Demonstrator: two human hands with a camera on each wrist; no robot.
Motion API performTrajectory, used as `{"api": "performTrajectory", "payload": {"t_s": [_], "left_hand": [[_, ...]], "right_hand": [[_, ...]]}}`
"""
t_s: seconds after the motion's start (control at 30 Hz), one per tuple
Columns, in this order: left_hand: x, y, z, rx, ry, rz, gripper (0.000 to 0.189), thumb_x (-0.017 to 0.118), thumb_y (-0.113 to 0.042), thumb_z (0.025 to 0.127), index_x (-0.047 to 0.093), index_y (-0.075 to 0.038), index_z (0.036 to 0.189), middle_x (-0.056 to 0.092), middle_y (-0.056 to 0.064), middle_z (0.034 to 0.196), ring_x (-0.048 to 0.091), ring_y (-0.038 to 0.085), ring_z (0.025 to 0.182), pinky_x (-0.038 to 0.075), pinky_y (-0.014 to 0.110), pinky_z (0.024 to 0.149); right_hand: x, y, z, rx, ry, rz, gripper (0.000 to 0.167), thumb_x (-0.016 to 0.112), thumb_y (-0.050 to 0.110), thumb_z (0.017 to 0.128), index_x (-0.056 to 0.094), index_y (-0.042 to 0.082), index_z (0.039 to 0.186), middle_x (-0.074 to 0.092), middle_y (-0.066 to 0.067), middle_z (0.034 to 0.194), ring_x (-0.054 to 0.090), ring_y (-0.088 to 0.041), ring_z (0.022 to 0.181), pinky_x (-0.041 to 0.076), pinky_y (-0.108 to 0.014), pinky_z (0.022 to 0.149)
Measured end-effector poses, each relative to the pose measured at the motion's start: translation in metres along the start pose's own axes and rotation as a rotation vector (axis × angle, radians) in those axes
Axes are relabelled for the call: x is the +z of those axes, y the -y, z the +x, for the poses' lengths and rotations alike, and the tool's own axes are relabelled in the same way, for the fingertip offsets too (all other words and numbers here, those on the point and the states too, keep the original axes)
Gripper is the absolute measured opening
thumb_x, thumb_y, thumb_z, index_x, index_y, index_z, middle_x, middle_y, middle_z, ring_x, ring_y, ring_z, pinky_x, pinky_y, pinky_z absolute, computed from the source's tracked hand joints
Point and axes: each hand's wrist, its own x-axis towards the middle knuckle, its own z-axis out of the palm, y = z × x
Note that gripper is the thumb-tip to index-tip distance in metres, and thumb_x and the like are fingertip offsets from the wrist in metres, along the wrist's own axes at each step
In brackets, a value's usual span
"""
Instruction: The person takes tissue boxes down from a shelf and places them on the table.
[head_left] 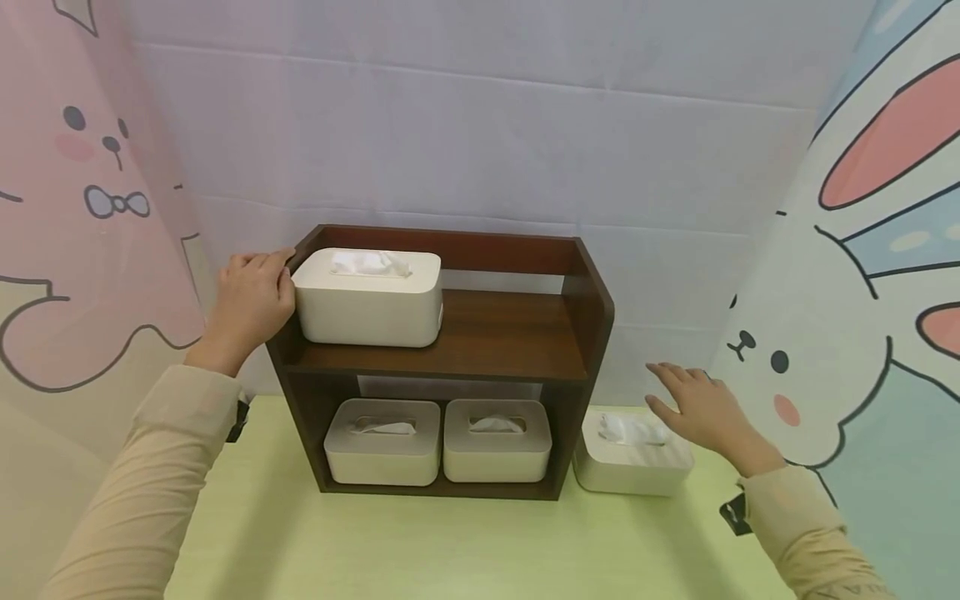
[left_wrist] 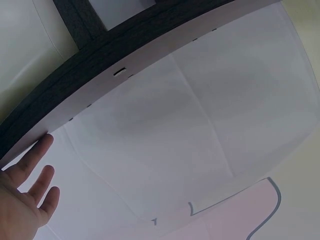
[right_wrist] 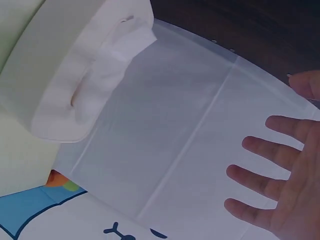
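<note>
A dark brown two-tier wooden shelf (head_left: 510, 333) stands on the table. My left hand (head_left: 255, 300) rests at the top of its left side panel, and in the left wrist view a fingertip touches the panel's outer face while the other fingers are loosely extended. Right beside that hand, a white tissue box (head_left: 367, 312) sits at the left end of the upper tier. My right hand (head_left: 705, 408) hovers with spread fingers by another tissue box (head_left: 633, 467) on the table, right of the shelf. Nothing is in its fingers in the right wrist view.
Two more tissue boxes, a left one (head_left: 382, 454) and a right one (head_left: 497, 450), stand side by side in the lower tier. The table (head_left: 420, 550) is pale green. Behind hangs a white cloth (head_left: 480, 133), with cartoon-printed cloths on both sides.
</note>
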Motion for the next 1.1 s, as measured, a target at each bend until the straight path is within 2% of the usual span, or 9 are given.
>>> {"api": "performTrajectory", "payload": {"t_s": [0.5, 0.8, 1.1], "left_hand": [[-0.003, -0.002, -0.001, -0.002, 0.005, -0.017, 0.038, 0.032, -0.012, 0.093, 0.052, 0.002, 0.123, 0.056, 0.029, 0.116, 0.041, 0.048, 0.104, 0.03, 0.059, 0.085], [-0.002, -0.001, 0.0, -0.005, 0.003, -0.016, 0.038, 0.032, -0.012, 0.093, 0.052, 0.001, 0.123, 0.055, 0.028, 0.116, 0.041, 0.048, 0.105, 0.029, 0.06, 0.086], [-0.003, -0.002, -0.001, -0.005, 0.01, -0.023, 0.038, 0.032, -0.012, 0.093, 0.051, 0.002, 0.124, 0.055, 0.029, 0.116, 0.041, 0.048, 0.105, 0.028, 0.06, 0.088]], "right_hand": [[-0.063, 0.026, 0.018, -0.034, -0.071, -0.029, 0.054, 0.043, 0.04, 0.093, 0.04, 0.009, 0.136, 0.046, -0.019, 0.134, 0.044, -0.044, 0.116, 0.036, -0.062, 0.087], [-0.102, 0.034, 0.036, -0.005, -0.05, -0.04, 0.058, 0.04, 0.043, 0.093, 0.033, 0.011, 0.141, 0.038, -0.018, 0.141, 0.036, -0.044, 0.124, 0.029, -0.063, 0.095], [-0.126, 0.045, 0.053, -0.036, -0.092, -0.042, 0.056, 0.036, 0.044, 0.094, 0.033, 0.013, 0.141, 0.037, -0.016, 0.142, 0.036, -0.043, 0.123, 0.029, -0.063, 0.094]]}}
